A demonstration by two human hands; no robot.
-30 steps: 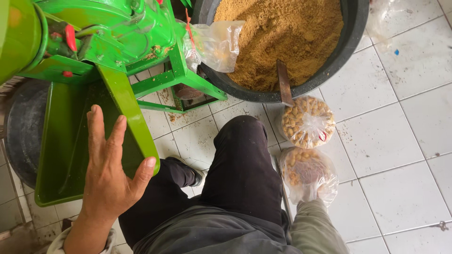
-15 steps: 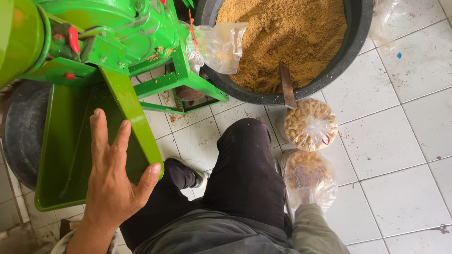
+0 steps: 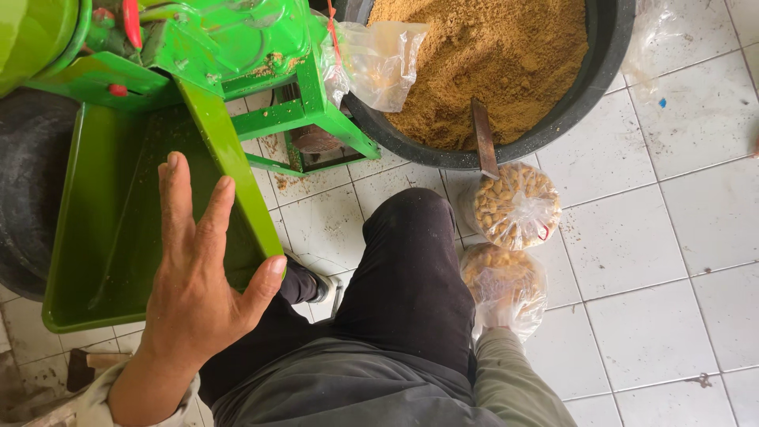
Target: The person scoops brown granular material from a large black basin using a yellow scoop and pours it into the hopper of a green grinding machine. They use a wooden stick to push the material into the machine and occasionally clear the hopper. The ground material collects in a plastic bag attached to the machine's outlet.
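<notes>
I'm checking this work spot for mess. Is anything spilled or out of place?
Yes: brown crumbs and smears dirty the white floor tiles under the green machine. The black tub of brown meal looks intact, nothing tipped.

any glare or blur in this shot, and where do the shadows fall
Head view: soft, even daylight, no hard shadows; only a faint shade under the green chute and the black tub. Small glints on the clear bags of nuts. The left hand is sharp, with no motion blur; the right hand is hidden behind the lower bag.
</notes>
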